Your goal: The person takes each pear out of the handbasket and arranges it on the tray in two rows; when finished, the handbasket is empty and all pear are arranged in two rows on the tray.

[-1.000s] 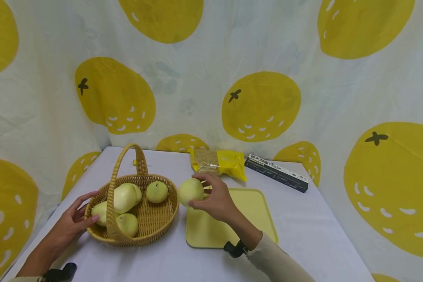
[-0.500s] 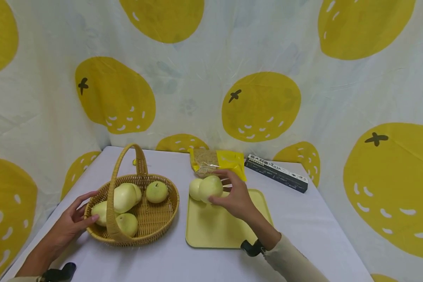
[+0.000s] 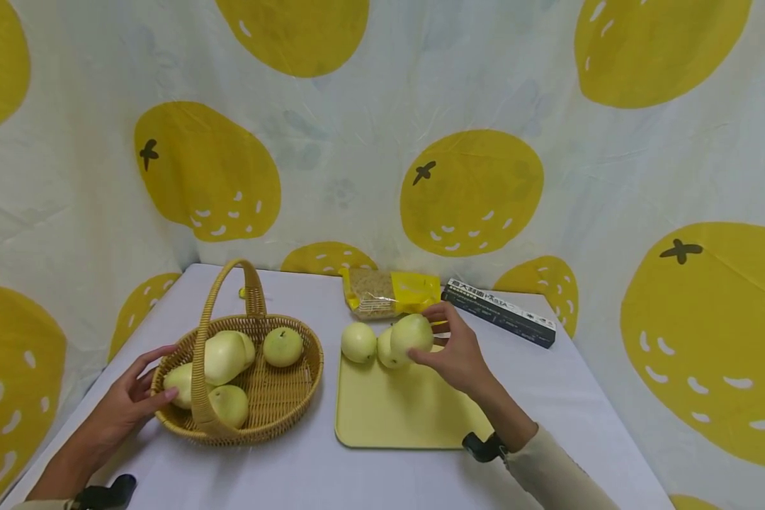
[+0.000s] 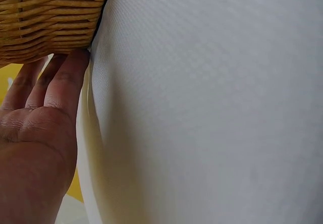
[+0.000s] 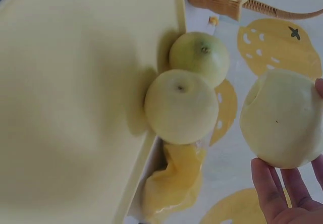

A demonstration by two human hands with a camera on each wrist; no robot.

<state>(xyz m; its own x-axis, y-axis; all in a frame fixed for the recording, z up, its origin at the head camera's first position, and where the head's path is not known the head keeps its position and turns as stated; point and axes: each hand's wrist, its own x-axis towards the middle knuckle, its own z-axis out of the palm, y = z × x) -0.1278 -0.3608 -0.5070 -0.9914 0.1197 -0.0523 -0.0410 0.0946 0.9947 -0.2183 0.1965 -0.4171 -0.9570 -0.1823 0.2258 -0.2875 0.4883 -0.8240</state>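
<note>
In the head view my right hand [image 3: 455, 354] holds a pale yellow-green pear [image 3: 411, 336] between thumb and fingers. The same pear [image 5: 282, 118] hangs above the tray in the right wrist view, fingertips against its side. Two more pears sit at the far left corner of the yellow tray [image 3: 408, 418]: a left one [image 3: 358, 343] and one beside it [image 3: 387, 352], partly behind the held pear. My left hand [image 3: 127, 397] grips the left side of a wicker basket [image 3: 280, 423], thumb over the rim. Its fingers [image 4: 65, 82] press the basket's outer wall. Several pears [image 3: 224, 358] lie inside.
A yellow bag of grain-like food [image 3: 392, 292] lies behind the tray. Right of it is a long dark pasta box [image 3: 500, 312]. The basket's tall arched handle [image 3: 205, 333] rises over the pears. Behind the white-covered table [image 3: 561, 425] hangs a fruit-print curtain [image 3: 344, 191].
My right hand has carried its pear rightward from beside the basket to above the tray, uncovering the two pears at the tray's corner. The left hand and basket have stayed put.
</note>
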